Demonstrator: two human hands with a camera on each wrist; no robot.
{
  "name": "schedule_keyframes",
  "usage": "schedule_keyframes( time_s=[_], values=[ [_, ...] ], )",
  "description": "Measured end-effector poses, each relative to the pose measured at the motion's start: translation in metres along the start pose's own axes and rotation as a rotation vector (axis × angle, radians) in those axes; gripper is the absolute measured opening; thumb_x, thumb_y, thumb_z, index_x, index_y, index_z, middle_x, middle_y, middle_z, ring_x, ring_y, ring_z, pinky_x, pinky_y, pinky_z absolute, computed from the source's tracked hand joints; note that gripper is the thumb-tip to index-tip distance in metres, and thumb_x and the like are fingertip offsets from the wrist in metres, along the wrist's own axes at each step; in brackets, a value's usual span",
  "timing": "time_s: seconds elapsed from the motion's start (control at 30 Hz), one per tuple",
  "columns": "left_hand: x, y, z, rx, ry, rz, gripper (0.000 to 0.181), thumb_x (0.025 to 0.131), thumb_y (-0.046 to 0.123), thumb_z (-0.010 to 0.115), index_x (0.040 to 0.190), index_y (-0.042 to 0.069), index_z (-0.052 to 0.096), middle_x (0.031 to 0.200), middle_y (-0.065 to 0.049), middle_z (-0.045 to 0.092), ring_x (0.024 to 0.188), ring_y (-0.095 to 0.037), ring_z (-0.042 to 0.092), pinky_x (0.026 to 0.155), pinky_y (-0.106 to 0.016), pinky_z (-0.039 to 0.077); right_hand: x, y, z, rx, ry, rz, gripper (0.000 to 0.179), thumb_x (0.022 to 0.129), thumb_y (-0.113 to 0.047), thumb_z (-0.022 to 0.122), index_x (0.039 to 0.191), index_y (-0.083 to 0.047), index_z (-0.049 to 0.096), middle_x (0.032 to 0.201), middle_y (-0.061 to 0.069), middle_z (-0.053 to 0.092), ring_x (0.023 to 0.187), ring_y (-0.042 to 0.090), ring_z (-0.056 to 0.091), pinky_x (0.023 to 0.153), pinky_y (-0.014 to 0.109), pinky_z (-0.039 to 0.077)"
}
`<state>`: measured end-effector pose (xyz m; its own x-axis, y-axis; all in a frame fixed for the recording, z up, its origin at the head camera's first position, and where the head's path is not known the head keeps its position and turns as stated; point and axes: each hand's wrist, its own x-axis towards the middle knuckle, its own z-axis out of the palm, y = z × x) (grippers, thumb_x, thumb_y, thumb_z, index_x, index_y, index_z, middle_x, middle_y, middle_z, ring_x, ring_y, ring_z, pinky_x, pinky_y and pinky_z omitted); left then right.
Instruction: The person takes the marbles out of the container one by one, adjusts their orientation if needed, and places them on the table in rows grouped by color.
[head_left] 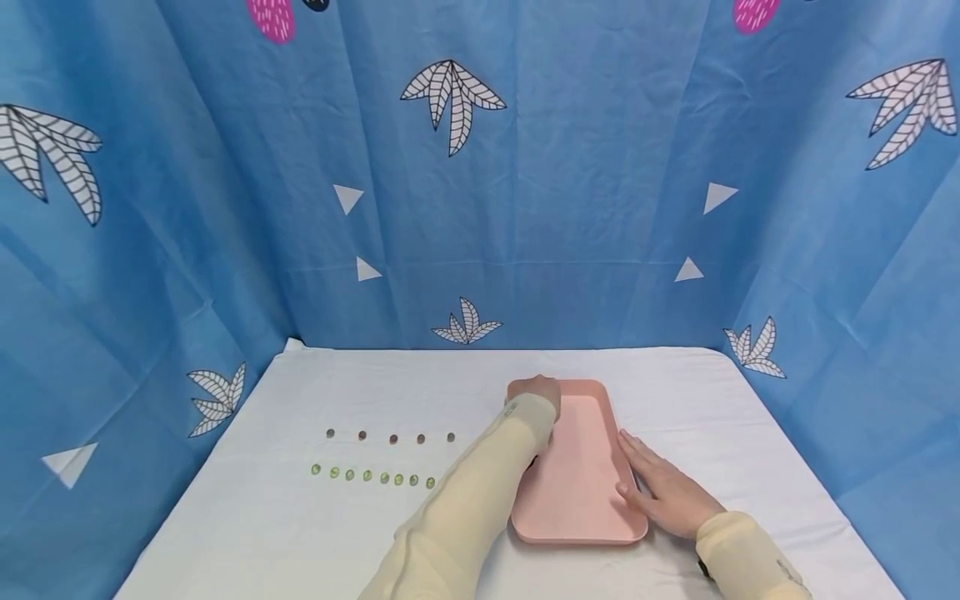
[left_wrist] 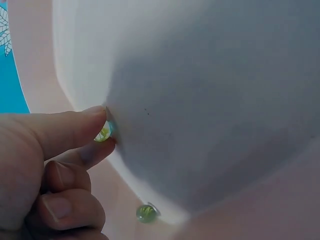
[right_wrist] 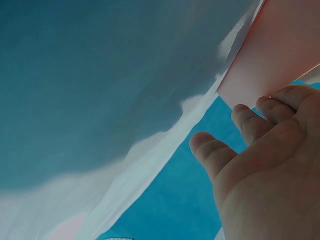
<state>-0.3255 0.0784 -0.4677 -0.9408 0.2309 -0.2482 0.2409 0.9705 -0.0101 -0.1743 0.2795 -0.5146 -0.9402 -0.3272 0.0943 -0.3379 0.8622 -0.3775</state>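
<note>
My left hand (head_left: 542, 387) reaches over the far left corner of a pink rectangular tray (head_left: 573, 500). In the left wrist view its thumb and forefinger pinch a clear glass marble (left_wrist: 103, 133) with a yellow-green swirl, low against the tray's side. A green marble (left_wrist: 146, 213) lies a short way off, where the pale floor meets the pink wall. My right hand (head_left: 670, 496) rests along the tray's right side, fingers extended and thumb at the rim. The left sleeve hides part of the tray's left side.
Left of the tray, several dark marbles (head_left: 393, 439) form a row on the white cloth (head_left: 247, 533). Nearer me runs a row of several green marbles (head_left: 385, 478), its right end close by my left sleeve (head_left: 457, 521). A blue curtain (head_left: 585, 167) encloses the table's back and sides.
</note>
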Motion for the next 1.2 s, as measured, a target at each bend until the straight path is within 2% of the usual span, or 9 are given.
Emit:
schedule_keyframes(
  time_s=[0.2,0.23,0.3,0.47,0.57,0.7,0.83,1.07,1.2],
  values=[
    [-0.017,-0.003,-0.008,-0.042,0.008,0.045,0.036,0.061,0.014,0.09,0.088,0.024,0.069,0.078,0.005,0.063,0.068,-0.01,0.056,0.052,-0.033,0.051,-0.001,-0.002,0.001,0.008,-0.004,0.001,0.075,0.095,-0.049,0.053,0.152,-0.007,0.027,0.156,0.01,0.026,0.14,0.034,0.029,0.108,0.054,0.029],
    [-0.02,-0.003,-0.01,-0.062,0.002,0.045,0.036,0.061,0.014,0.09,0.088,0.024,0.069,0.079,0.005,0.062,0.068,-0.01,0.056,0.051,-0.034,0.05,-0.001,-0.002,0.001,0.01,-0.005,0.0,0.075,0.095,-0.049,0.053,0.152,-0.007,0.027,0.156,0.01,0.026,0.14,0.034,0.029,0.108,0.054,0.029],
    [-0.025,-0.002,-0.014,-0.124,-0.009,0.043,0.031,0.068,0.013,0.086,0.091,0.024,0.068,0.083,0.004,0.062,0.071,-0.01,0.055,0.052,-0.032,0.05,-0.001,-0.002,0.002,0.011,-0.009,0.002,0.075,0.096,-0.05,0.052,0.152,-0.008,0.026,0.157,0.009,0.026,0.14,0.034,0.028,0.109,0.053,0.029],
    [-0.023,0.002,-0.019,-0.226,-0.006,0.043,0.012,0.09,0.016,0.067,0.1,0.023,0.065,0.082,0.004,0.061,0.071,-0.011,0.055,0.064,-0.036,0.049,-0.002,-0.004,0.003,0.011,0.016,-0.02,0.073,0.096,-0.047,0.053,0.151,-0.006,0.029,0.156,0.01,0.028,0.139,0.035,0.031,0.107,0.054,0.032],
    [-0.027,0.0,-0.024,-0.24,0.035,0.068,0.005,0.091,0.024,0.067,0.096,0.023,0.066,0.08,0.007,0.062,0.072,-0.011,0.057,0.069,-0.041,0.05,-0.003,-0.006,0.003,0.014,0.018,-0.024,0.073,0.096,-0.046,0.053,0.15,-0.005,0.029,0.155,0.012,0.029,0.138,0.036,0.031,0.106,0.055,0.032],
    [-0.04,-0.013,-0.034,-0.293,0.126,0.143,0.008,0.089,0.032,0.07,0.092,0.025,0.072,0.088,0.011,0.067,0.081,-0.01,0.062,0.073,-0.036,0.053,-0.003,-0.006,0.002,0.023,-0.001,-0.005,0.073,0.096,-0.048,0.052,0.151,-0.005,0.028,0.156,0.011,0.027,0.139,0.035,0.03,0.108,0.054,0.03],
    [-0.052,-0.029,-0.041,-0.347,0.204,0.207,0.013,0.089,0.033,0.069,0.098,0.025,0.075,0.097,0.012,0.068,0.091,-0.009,0.063,0.076,-0.028,0.053,-0.003,-0.005,0.001,0.032,-0.018,0.003,0.073,0.097,-0.048,0.051,0.151,-0.007,0.027,0.156,0.011,0.026,0.14,0.035,0.028,0.108,0.055,0.029],
    [-0.068,-0.054,-0.043,-0.377,0.305,0.237,0.017,0.091,0.033,0.067,0.103,0.025,0.074,0.108,0.008,0.069,0.1,-0.014,0.062,0.08,-0.03,0.052,-0.004,-0.003,-0.002,0.024,-0.003,-0.006,0.073,0.096,-0.047,0.053,0.151,-0.006,0.027,0.156,0.011,0.026,0.14,0.036,0.028,0.108,0.055,0.028],
    [-0.075,-0.069,-0.039,-0.376,0.334,0.23,0.018,0.089,0.033,0.07,0.104,0.023,0.075,0.107,0.007,0.069,0.098,-0.015,0.062,0.078,-0.03,0.053,-0.003,-0.003,-0.003,0.01,0.007,-0.021,0.074,0.096,-0.047,0.053,0.151,-0.005,0.027,0.156,0.012,0.026,0.139,0.037,0.028,0.108,0.054,0.028]
  ],
)
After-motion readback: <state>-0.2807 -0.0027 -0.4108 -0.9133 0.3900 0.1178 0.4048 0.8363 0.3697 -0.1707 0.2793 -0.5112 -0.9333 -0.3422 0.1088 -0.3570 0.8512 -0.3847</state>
